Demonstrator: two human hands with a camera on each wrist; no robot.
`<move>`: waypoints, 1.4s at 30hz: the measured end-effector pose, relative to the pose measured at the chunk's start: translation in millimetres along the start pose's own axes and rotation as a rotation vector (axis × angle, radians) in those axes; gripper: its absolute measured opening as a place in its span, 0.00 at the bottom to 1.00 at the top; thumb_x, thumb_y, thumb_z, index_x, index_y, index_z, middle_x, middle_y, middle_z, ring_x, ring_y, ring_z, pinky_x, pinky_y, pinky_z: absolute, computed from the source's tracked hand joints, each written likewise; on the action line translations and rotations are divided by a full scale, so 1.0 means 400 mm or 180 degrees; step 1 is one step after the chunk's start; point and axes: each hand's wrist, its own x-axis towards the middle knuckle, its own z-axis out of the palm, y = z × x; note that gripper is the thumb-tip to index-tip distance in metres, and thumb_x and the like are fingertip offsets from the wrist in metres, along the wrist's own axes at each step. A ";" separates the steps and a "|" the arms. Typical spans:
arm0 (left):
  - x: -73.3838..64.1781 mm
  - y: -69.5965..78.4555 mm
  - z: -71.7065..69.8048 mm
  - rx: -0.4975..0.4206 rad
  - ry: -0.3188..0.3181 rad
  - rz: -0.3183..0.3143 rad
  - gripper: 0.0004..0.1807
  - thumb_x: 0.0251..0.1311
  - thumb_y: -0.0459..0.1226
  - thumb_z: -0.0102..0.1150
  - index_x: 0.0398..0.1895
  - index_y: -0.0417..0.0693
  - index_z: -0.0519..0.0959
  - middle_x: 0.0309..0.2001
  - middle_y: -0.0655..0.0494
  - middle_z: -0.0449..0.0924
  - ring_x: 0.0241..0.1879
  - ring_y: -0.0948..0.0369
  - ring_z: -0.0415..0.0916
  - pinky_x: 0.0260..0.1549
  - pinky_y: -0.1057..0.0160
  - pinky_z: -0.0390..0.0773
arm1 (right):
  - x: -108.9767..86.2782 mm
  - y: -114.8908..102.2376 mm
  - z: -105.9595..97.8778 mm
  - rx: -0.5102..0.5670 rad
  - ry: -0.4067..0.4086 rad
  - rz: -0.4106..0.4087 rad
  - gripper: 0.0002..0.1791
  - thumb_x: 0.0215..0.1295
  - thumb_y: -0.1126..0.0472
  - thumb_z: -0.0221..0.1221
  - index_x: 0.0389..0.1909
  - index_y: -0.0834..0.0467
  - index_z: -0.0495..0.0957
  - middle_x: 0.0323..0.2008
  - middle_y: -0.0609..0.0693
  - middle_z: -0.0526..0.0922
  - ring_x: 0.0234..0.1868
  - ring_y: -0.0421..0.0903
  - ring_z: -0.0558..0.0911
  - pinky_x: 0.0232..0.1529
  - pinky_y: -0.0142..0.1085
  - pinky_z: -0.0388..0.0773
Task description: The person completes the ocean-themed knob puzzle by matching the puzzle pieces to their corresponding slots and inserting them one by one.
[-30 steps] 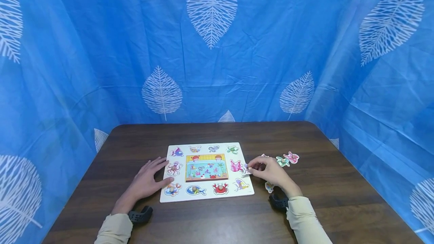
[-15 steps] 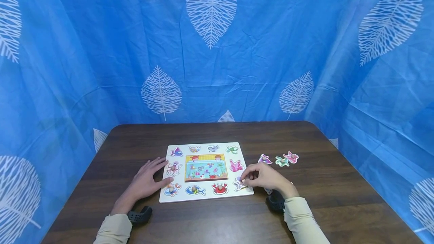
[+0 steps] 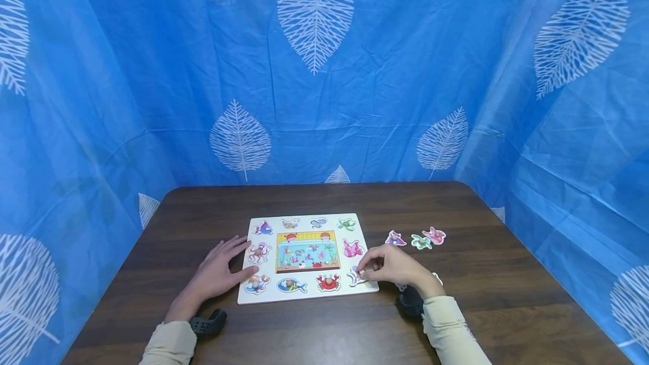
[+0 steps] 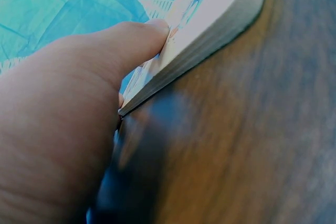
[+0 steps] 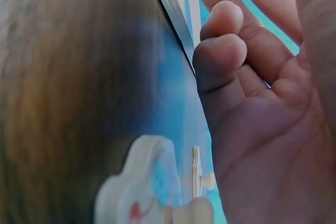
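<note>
While your left hand [image 3: 218, 268], fingers spread, rests on the left edge of the puzzle board [image 3: 312, 287], your right hand [image 3: 394, 266] pinches a piece [image 3: 353, 279] at the board's near right corner.

Left hand [image 3: 215, 270], right hand [image 3: 394, 266]: one each
Puzzle board [image 3: 312, 281]: one
Animal shapes [image 3: 328, 282] around it: nine, leaving out the pinched one
Pinched piece [image 3: 354, 277]: one
Loose pieces [image 3: 421, 241]: three plainly seen from here, more half hidden, number unclear
Black wristbands [image 3: 208, 323]: two
Sleeves [image 3: 169, 342]: two
Surface [image 3: 314, 331]: one
</note>
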 end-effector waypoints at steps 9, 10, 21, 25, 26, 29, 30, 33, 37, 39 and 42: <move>0.000 0.002 -0.002 -0.0048 -0.0021 -0.0013 0.43 0.62 0.60 0.66 0.73 0.43 0.72 0.75 0.38 0.65 0.77 0.38 0.57 0.73 0.30 0.54 | -0.001 -0.013 0.000 -0.0108 -0.0038 0.0062 0.04 0.61 0.57 0.72 0.37 0.47 0.90 0.30 0.37 0.85 0.28 0.36 0.75 0.30 0.29 0.75; 0.000 0.002 -0.003 -0.0048 -0.0018 -0.0008 0.43 0.62 0.60 0.66 0.73 0.43 0.72 0.75 0.38 0.65 0.77 0.38 0.57 0.73 0.30 0.54 | -0.001 -0.013 0.000 -0.0105 -0.0035 0.0070 0.04 0.61 0.57 0.73 0.37 0.46 0.90 0.30 0.37 0.85 0.28 0.36 0.75 0.30 0.29 0.75; 0.000 0.004 -0.006 -0.0006 0.0016 0.0039 0.42 0.62 0.59 0.66 0.72 0.43 0.72 0.75 0.38 0.66 0.76 0.38 0.58 0.73 0.31 0.55 | 0.001 -0.006 0.002 -0.0121 -0.0032 0.0079 0.04 0.61 0.56 0.73 0.36 0.45 0.90 0.30 0.36 0.85 0.28 0.36 0.76 0.30 0.29 0.75; 0.000 0.004 -0.004 0.0000 0.0008 0.0033 0.43 0.62 0.59 0.66 0.72 0.43 0.72 0.75 0.38 0.66 0.76 0.38 0.58 0.73 0.31 0.55 | 0.001 -0.005 0.004 -0.0137 -0.0029 0.0078 0.04 0.61 0.56 0.73 0.36 0.44 0.90 0.30 0.36 0.85 0.29 0.36 0.76 0.30 0.29 0.75; 0.000 0.003 -0.004 0.0000 0.0006 0.0027 0.43 0.62 0.60 0.66 0.72 0.43 0.72 0.75 0.38 0.66 0.76 0.38 0.58 0.73 0.31 0.55 | 0.001 -0.005 0.004 -0.0139 -0.0028 0.0080 0.04 0.61 0.56 0.73 0.36 0.45 0.90 0.30 0.36 0.85 0.29 0.36 0.76 0.31 0.29 0.75; 0.000 0.002 -0.003 0.0002 0.0002 0.0014 0.43 0.62 0.60 0.66 0.72 0.43 0.72 0.75 0.38 0.66 0.76 0.37 0.58 0.73 0.30 0.55 | 0.001 -0.005 0.004 -0.0133 -0.0032 0.0100 0.04 0.61 0.56 0.73 0.37 0.45 0.90 0.30 0.37 0.85 0.29 0.36 0.75 0.30 0.29 0.75; 0.000 0.002 -0.002 0.0005 -0.0001 0.0011 0.43 0.62 0.60 0.66 0.73 0.43 0.72 0.75 0.38 0.66 0.76 0.37 0.58 0.73 0.30 0.55 | 0.000 -0.005 0.004 -0.0129 -0.0038 0.0111 0.04 0.61 0.56 0.73 0.37 0.44 0.90 0.30 0.37 0.85 0.29 0.36 0.75 0.30 0.29 0.75; 0.000 0.001 -0.002 0.0014 0.0000 0.0018 0.43 0.62 0.60 0.66 0.73 0.43 0.72 0.75 0.37 0.66 0.76 0.37 0.58 0.73 0.30 0.55 | -0.001 -0.004 0.003 -0.0113 -0.0054 0.0118 0.04 0.62 0.55 0.72 0.38 0.44 0.90 0.29 0.37 0.85 0.28 0.36 0.75 0.30 0.29 0.74; -0.001 0.003 -0.002 0.0019 0.0009 0.0032 0.43 0.62 0.59 0.66 0.72 0.43 0.72 0.74 0.37 0.66 0.76 0.37 0.58 0.73 0.31 0.55 | -0.005 0.000 0.000 -0.0043 -0.0040 0.0149 0.05 0.64 0.53 0.71 0.40 0.44 0.90 0.32 0.38 0.87 0.30 0.38 0.76 0.31 0.30 0.74; -0.001 0.004 -0.003 0.0020 0.0010 0.0030 0.43 0.62 0.59 0.67 0.72 0.43 0.72 0.74 0.37 0.66 0.76 0.37 0.58 0.73 0.31 0.55 | -0.010 0.004 -0.004 0.0007 0.0027 0.0215 0.06 0.65 0.51 0.70 0.41 0.44 0.90 0.35 0.39 0.88 0.31 0.39 0.77 0.32 0.31 0.75; -0.001 0.006 -0.003 0.0016 -0.0002 0.0022 0.43 0.62 0.59 0.67 0.72 0.43 0.72 0.74 0.37 0.66 0.76 0.37 0.58 0.73 0.30 0.55 | -0.018 0.016 -0.013 0.0018 0.0249 0.0293 0.08 0.67 0.49 0.69 0.43 0.45 0.89 0.38 0.39 0.88 0.34 0.40 0.78 0.35 0.31 0.77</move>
